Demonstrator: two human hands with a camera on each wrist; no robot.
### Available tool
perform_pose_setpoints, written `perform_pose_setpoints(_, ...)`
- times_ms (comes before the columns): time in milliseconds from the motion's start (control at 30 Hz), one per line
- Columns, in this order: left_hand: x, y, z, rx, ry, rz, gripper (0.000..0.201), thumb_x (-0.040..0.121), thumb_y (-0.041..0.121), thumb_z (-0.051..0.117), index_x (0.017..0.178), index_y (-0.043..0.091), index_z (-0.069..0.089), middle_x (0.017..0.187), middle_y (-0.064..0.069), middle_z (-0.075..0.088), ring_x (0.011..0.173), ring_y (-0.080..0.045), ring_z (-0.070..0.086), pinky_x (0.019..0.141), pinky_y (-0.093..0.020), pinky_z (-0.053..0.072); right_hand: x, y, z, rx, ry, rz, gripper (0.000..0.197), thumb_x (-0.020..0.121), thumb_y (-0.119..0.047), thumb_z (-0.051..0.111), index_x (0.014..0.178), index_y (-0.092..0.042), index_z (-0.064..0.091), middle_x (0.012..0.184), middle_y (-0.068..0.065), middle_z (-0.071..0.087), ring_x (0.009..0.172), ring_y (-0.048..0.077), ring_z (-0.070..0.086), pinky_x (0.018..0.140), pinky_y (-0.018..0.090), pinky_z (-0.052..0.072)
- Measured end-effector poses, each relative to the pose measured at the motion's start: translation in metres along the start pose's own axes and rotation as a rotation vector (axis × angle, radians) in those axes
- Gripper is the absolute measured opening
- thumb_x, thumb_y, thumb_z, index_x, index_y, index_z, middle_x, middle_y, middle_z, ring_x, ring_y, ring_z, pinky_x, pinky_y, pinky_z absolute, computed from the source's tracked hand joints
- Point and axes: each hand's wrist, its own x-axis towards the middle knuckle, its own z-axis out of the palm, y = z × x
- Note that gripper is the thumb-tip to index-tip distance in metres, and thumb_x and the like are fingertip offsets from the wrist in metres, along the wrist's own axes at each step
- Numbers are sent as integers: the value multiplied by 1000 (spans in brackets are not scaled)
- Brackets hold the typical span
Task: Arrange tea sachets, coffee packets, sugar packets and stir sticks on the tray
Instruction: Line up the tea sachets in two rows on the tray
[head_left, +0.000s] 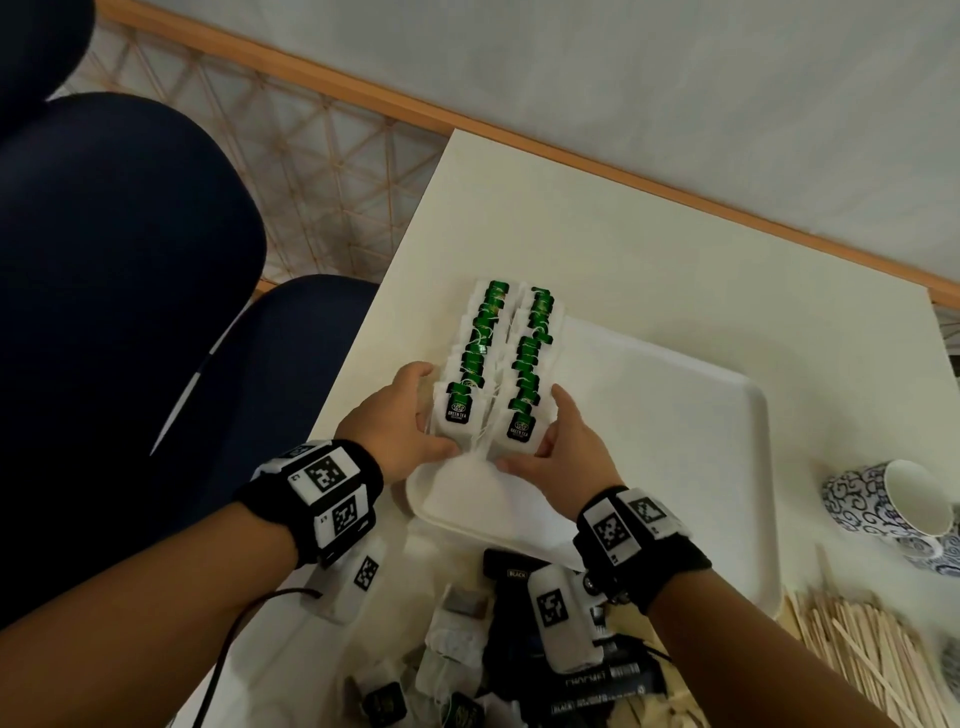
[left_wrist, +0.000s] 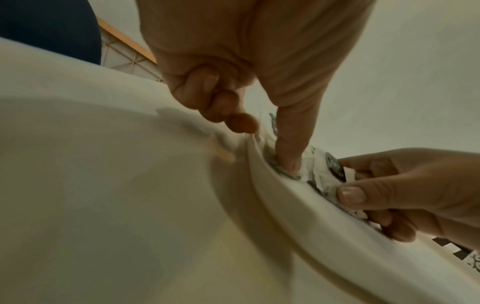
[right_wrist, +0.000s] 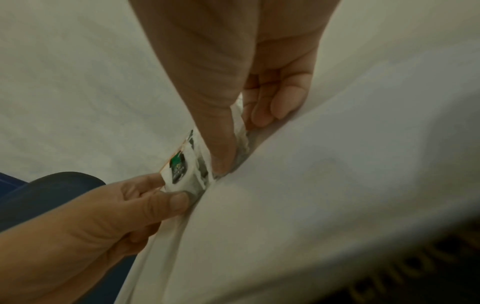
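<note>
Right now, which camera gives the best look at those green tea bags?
The head view: it shows both full rows of green tea bags along the tray, between the left hand and right hand. The left wrist and right wrist views show only a few crumpled bags behind fingers.

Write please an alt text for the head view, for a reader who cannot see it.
Two hands, left hand and right hand, hold the near ends of two rows of green tea sachets on a white tray. Dark packets and wooden stir sticks lie nearby on the table.
</note>
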Motion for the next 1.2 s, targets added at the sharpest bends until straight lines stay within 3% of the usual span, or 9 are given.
perform_pose_setpoints(67, 1, 4, -2, 38, -25, 36, 87, 74, 34, 78, 144, 33, 27, 82, 5, 58, 73, -15, 50, 70, -30, 42, 3, -1, 1, -19, -10, -31, 77, 72, -37, 77, 136, -29, 35, 96, -12, 64, 86, 13, 62, 76, 30, 50)
perform_pose_setpoints(167, 1, 10, -6, 139, -43, 106, 73, 81, 31, 70, 142, 39, 30, 67, 12, 45, 66, -12, 47, 63, -29, 38, 6, -4, 1, -81, -33, -46, 63, 77, -38, 73, 130, -27, 40, 93, -13, 60, 79, 11, 57, 71, 27, 45)
perform_pose_setpoints(367, 5, 14, -8, 312, -48, 155, 76, 85, 34, 63, 147, 36, 19, 74, 11, 45, 71, -17, 49, 59, -29, 37, 9, -7, -1, -148, -81, -35, 72, 80, -43, 69, 138, -27, 29, 110, -7, 64, 92, 16, 61, 80, 30, 48)
perform_pose_setpoints(467, 6, 14, -8, 312, -53, 169, 73, 83, 35, 62, 144, 34, 22, 87, 5, 55, 78, -20, 55, 62, -30, 42, 9, -9, 0, -134, -76, -43, 76, 80, -43, 69, 141, -31, 25, 114, -8, 63, 95, 16, 62, 81, 31, 49)
perform_pose_setpoints(633, -5, 11, -13, 243, -62, 125, 75, 83, 32, 66, 143, 26, 22, 84, 4, 51, 80, -23, 57, 68, -35, 48, 8, -8, 4, -115, -48, -53, 85, 79, -42, 71, 145, -31, 19, 115, -7, 63, 97, 17, 62, 84, 32, 49)
perform_pose_setpoints(800, -31, -7, -19, 228, -13, 63, 82, 84, 36, 68, 149, 25, 19, 99, -4, 60, 83, -23, 56, 66, -31, 39, -10, -13, -15, -87, -15, 70, 101, 83, -42, 68, 150, -11, 0, 71, -5, 60, 62, 7, 56, 53, 18, 38)
perform_pose_setpoints(900, -57, -12, -19, 236, -47, 79, 64, 83, 36, 69, 138, 29, 37, 82, 11, 54, 74, -11, 53, 65, -29, 41, -48, -9, -27, -142, 64, -57, 71, 88, -30, 65, 146, -17, 26, 70, -7, 58, 64, 4, 53, 57, 16, 37)
perform_pose_setpoints(1000, -85, -17, -14, 232, -115, 116, 46, 80, 38, 71, 121, 28, 53, 87, 12, 52, 78, -6, 53, 66, -24, 41, -95, 2, -28, -254, 0, -224, 37, 88, -28, 64, 124, -32, 55, 78, -12, 56, 69, 1, 53, 68, 18, 43)
perform_pose_setpoints(1200, -146, -15, 15, 446, -345, 293, 72, 66, 57, 76, 126, 39, 41, 110, 19, 39, 80, 1, 47, 70, -21, 41, -169, 26, -19, -478, -272, -336, 50, 82, -43, 66, 128, -45, 46, 100, -21, 46, 85, 2, 53, 79, 27, 51)
